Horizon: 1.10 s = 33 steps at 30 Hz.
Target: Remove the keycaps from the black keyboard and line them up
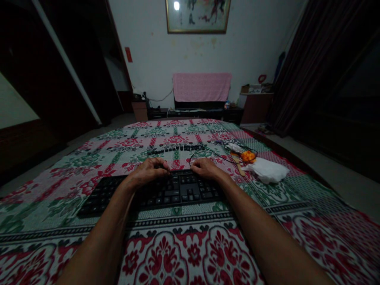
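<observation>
A black keyboard (190,191) lies at a slight slant on a flowered cloth, its near side toward me. Over its back edge, left of the middle, is my left hand (151,170), thumb and fingertips pinched together; whatever is between them is too small to make out. My right hand (205,168) has its fingers curled at the back edge, over the right part of the keyboard, gripping it there. Behind both hands runs a row of small loose black keycaps (178,149). A black cable (218,152) loops from near my right fingers toward the right.
The flowered cloth (163,253) covers the table. To the right lie a crumpled white plastic bag (267,170), an orange bunched thing (248,156) and flat wooden sticks (239,165). Farther off, a pink cloth (202,87) hangs over a screen by the wall.
</observation>
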Motion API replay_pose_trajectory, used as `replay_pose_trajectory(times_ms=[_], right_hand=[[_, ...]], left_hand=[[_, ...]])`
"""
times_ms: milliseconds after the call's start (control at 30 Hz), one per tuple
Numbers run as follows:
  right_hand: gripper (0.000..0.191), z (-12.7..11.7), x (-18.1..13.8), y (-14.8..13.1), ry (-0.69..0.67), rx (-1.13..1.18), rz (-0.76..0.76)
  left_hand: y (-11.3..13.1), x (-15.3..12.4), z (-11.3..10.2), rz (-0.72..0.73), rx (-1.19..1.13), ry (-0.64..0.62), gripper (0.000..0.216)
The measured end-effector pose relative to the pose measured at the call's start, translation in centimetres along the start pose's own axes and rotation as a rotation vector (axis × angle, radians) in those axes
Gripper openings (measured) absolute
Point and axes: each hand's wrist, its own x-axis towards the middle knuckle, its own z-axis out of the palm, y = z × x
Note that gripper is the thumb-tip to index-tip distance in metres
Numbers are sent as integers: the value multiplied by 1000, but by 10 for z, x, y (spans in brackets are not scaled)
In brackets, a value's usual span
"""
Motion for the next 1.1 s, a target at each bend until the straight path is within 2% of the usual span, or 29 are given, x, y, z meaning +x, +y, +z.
replay_pose_trajectory(times_ms=[167, 300, 433, 600, 800, 1100], right_hand=[[27, 1, 0, 1, -4, 20, 16], [27, 0, 0, -1, 5, 34, 16], [29, -1, -1, -2, -65, 110, -33], [31, 0, -1, 1, -104, 160, -42], [33, -1, -1, 1, -97, 158, -67], [32, -1, -1, 0, -103, 150, -50]], left_hand=[[1, 0, 1, 26, 44, 6, 22], [4, 5, 10, 96, 60, 77, 23], [13, 7, 16, 174, 82, 118, 21], [21, 5, 14, 155, 108, 130, 20], [15, 8, 13, 90, 17, 188, 29], [4, 13, 12, 128, 233, 248, 27]])
